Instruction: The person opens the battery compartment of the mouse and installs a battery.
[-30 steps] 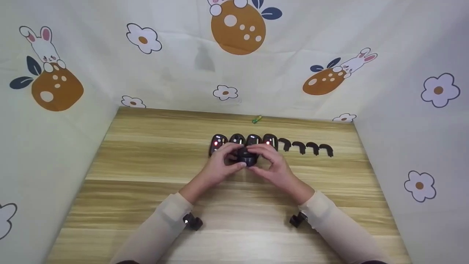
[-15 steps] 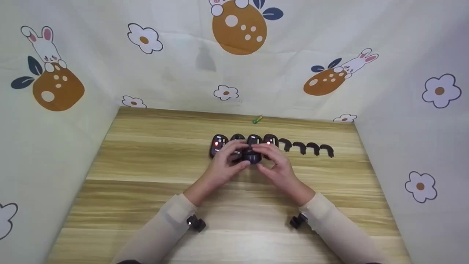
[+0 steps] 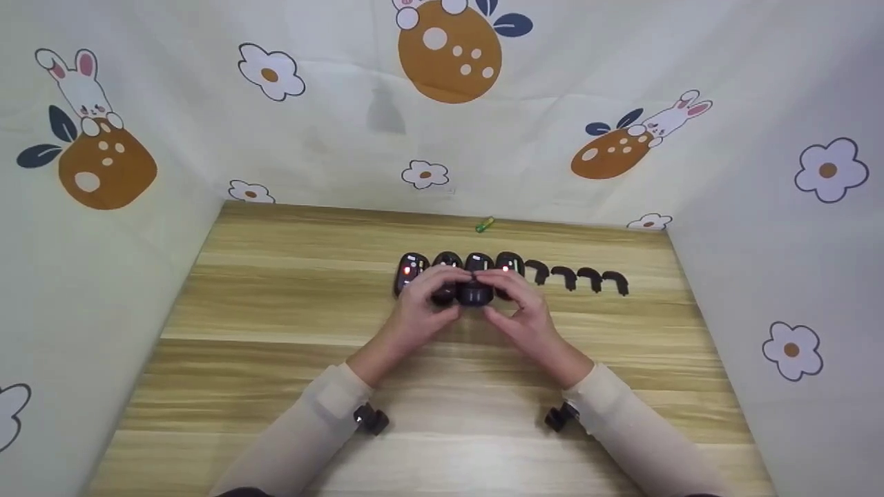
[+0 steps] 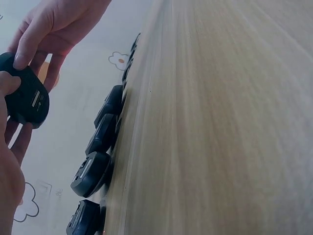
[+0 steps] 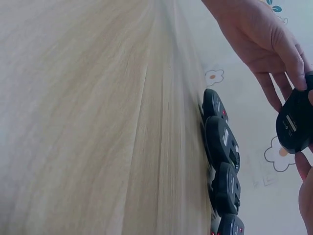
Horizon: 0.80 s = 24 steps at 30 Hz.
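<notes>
A dark computer mouse (image 3: 475, 297) is raised above the table between both hands. My left hand (image 3: 421, 304) grips its left side, and my right hand (image 3: 521, 304) grips its right. The left wrist view shows the mouse's underside (image 4: 33, 95) with a small pale label, a thumb pressing on each side. The right wrist view catches the same mouse (image 5: 296, 120), partly cut off by the frame edge. Just beyond the hands, several black mice lie belly-up in a row, among them one with a red light (image 3: 407, 270) at the left end. The hands partly cover this row.
Several curved black pieces (image 3: 564, 277), like battery covers, lie in line right of the mice. A small green battery (image 3: 485, 224) rests near the back edge of the wooden table (image 3: 276, 290). Patterned cloth (image 3: 331, 138) encloses the table at the back and sides.
Both hands have shifted slightly right with the mouse, which now appears a little turned. The row of mice, the curved pieces and the battery stay in place.
</notes>
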{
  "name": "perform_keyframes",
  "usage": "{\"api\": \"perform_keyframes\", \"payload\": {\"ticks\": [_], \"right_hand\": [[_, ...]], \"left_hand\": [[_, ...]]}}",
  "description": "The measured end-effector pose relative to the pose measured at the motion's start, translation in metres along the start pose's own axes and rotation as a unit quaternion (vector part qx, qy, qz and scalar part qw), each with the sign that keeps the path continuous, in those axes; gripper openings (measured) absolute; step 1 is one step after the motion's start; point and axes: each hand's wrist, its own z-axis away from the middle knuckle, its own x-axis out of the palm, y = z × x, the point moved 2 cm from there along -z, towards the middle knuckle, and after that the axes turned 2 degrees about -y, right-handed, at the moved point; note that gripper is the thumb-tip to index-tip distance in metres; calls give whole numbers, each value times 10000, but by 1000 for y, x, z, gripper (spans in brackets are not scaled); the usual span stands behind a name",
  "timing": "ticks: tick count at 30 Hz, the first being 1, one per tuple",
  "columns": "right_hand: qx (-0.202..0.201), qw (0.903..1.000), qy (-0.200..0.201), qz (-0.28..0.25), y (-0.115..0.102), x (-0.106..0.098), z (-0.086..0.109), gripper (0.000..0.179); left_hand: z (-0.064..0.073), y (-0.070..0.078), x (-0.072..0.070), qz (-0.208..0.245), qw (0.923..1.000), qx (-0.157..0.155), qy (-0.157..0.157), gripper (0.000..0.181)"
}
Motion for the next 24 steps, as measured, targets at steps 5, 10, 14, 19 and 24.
{"api": "perform_keyframes", "payload": {"ticks": [5,10,14,19,24], "right_hand": [[-31,9999,141,-34,-7,3,-4,54],[-92,9996,241,-126,-25,4,-13,50],[-17,9995,243,-198,-28,5,-14,48],[298,9983,103,-483,-13,5,-6,51],[609,9953,-40,-758,-6,6,-1,52]], "left_hand": [[0,2,0,11,10000,83,28,50],[1,2,0,94,9998,128,83,49],[1,1,0,159,9998,96,103,44],[3,1,0,218,9996,-156,81,41],[4,1,1,510,9975,-483,88,40]]}}
